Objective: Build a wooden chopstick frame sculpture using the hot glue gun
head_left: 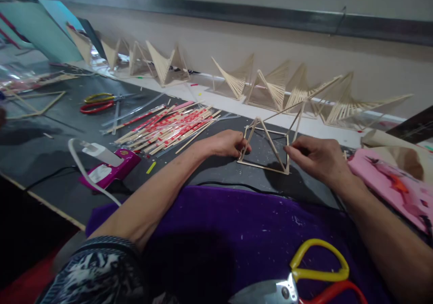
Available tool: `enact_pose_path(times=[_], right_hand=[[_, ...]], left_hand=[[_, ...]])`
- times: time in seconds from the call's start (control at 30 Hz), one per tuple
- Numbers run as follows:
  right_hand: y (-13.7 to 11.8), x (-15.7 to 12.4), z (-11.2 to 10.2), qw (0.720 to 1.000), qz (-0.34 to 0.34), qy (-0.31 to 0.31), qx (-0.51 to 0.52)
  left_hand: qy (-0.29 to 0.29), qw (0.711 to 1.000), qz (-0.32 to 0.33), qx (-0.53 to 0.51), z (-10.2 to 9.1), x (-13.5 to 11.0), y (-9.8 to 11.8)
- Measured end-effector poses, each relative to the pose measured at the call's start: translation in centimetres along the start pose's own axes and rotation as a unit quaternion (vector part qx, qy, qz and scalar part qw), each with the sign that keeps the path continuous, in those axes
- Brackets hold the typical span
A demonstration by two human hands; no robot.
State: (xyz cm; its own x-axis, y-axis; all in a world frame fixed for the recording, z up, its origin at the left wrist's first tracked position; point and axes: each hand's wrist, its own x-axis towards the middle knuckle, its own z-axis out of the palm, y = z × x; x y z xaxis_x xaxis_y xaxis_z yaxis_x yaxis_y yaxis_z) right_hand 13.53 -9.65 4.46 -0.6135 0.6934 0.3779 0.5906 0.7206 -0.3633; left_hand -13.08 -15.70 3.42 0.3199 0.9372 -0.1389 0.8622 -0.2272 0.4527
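Note:
A small frame of thin wooden sticks (264, 166) stands on the dark tabletop in front of me, with a square base and slanted sticks rising to peaks. At its left corner, the fingers of my left hand (228, 144) are closed around a stick. My right hand (318, 157) is at the opposite side, thumb and fingers pinched at the right-hand sticks. Its curled fingers partly hide the grip. Left of the frame lies a pile of wooden chopsticks (169, 128) in red-and-clear wrappers.
Finished-looking stick models (237, 80) line the wall. Red-and-yellow scissors (321, 272) lie on purple cloth (209, 223) close to me; another pair of scissors (98, 103) is farther left. A magenta power strip (125, 162) with a white plug and a pink pouch (392, 182) flank the work.

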Motion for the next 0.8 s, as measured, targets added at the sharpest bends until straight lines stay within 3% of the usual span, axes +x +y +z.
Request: enact_pose_path(times=[0.13, 0.2, 0.27, 0.37, 0.5, 0.8], right_hand=[[-1.9, -0.8, -0.1, 0.995, -0.04, -0.033, -0.08], [-2.4, -1.2, 0.2, 0.99, -0.068, -0.086, -0.083], [-2.9, -1.7, 1.1, 0.979, -0.109, -0.148, -0.086], [-3.9, -2.6, 3.2, 0.958, -0.148, -0.168, -0.179], [-4.6, -3.3, 5.0, 0.93, -0.142, -0.177, -0.29], [-4.1, -2.8, 4.3, 0.911, -0.128, -0.228, -0.32]], left_hand=[[-0.035, 0.999, 0.028, 0.026, 0.0, 0.4, -0.4], [-0.048, 0.997, 0.044, 0.03, 0.1, 0.6, -0.6], [-0.048, 0.997, 0.046, 0.035, 0.1, 0.8, -0.7], [-0.03, 0.997, 0.036, 0.055, 0.3, 0.9, -0.5], [-0.009, 0.998, 0.025, 0.056, 0.6, 0.9, -0.1], [0.0, 0.998, 0.023, 0.059, 1.1, 0.6, 0.8]])
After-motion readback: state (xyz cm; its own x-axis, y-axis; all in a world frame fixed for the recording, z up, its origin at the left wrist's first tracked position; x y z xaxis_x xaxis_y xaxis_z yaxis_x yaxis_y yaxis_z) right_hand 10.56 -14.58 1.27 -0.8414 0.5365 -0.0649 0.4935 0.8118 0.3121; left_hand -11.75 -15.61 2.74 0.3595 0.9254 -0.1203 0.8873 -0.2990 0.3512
